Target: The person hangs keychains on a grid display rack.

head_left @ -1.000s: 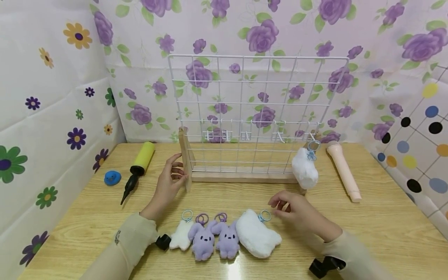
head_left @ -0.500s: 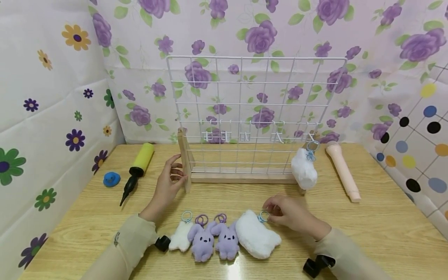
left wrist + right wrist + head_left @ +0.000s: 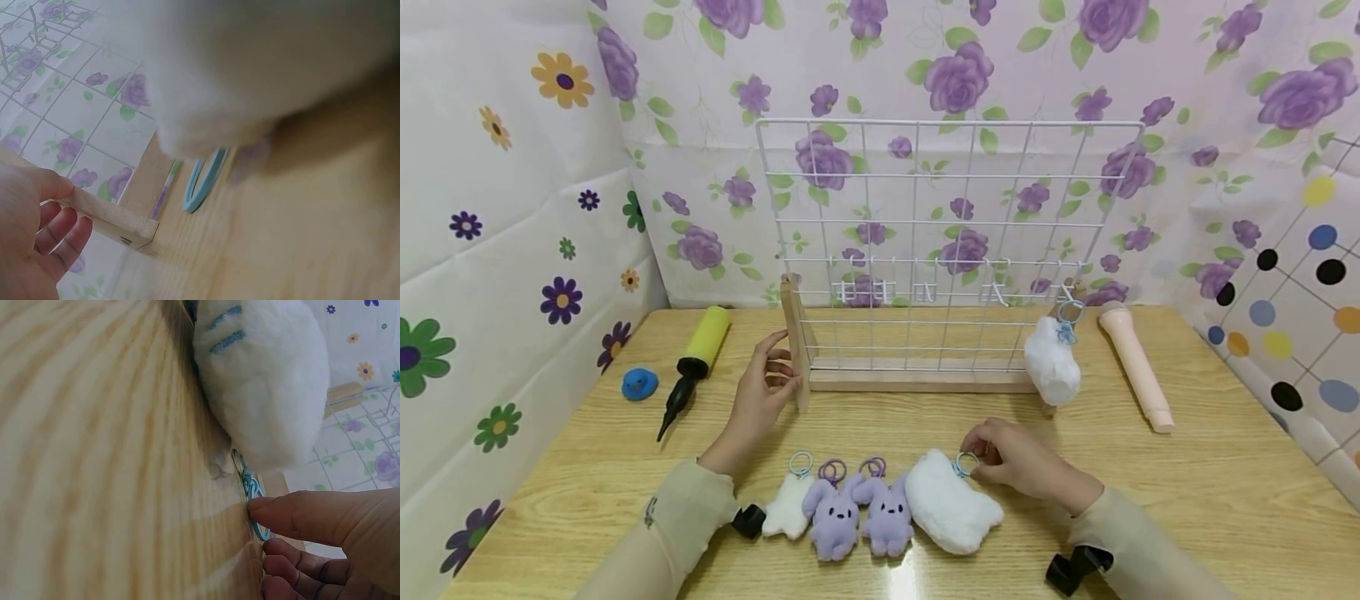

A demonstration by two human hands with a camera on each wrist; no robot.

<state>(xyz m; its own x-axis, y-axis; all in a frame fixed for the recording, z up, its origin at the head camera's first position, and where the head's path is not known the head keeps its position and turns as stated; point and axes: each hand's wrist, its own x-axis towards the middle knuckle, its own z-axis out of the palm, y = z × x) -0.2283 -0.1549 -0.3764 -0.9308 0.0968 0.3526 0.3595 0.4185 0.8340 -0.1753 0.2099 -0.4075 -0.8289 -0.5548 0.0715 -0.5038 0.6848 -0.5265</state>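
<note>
In the head view, my left hand (image 3: 763, 387) holds the wooden side post (image 3: 796, 342) of a white wire grid rack (image 3: 917, 221), its thumb and index finger at the post's edge. With thumb and index finger, my right hand (image 3: 1018, 458) pinches the light-blue key ring (image 3: 256, 512) of a white plush keychain (image 3: 951, 504), which lies on the table. To its left lie two purple bunny plush keychains (image 3: 835, 521) and a small cream star-shaped plush keychain (image 3: 788, 508). Another white plush keychain (image 3: 1052, 362) hangs by its blue ring at the rack's right end.
Several white hooks (image 3: 925, 292) sit on the grid's lower rows. At left on the table (image 3: 880, 425) are a yellow-and-black hand pump (image 3: 703, 342) and a blue rubber toy (image 3: 639, 383). A pale pink tube (image 3: 1138, 371) lies right of the rack.
My right hand has moved left to the white plush keychain's ring and closed its fingertips on it. The left hand has stayed at the rack's post.
</note>
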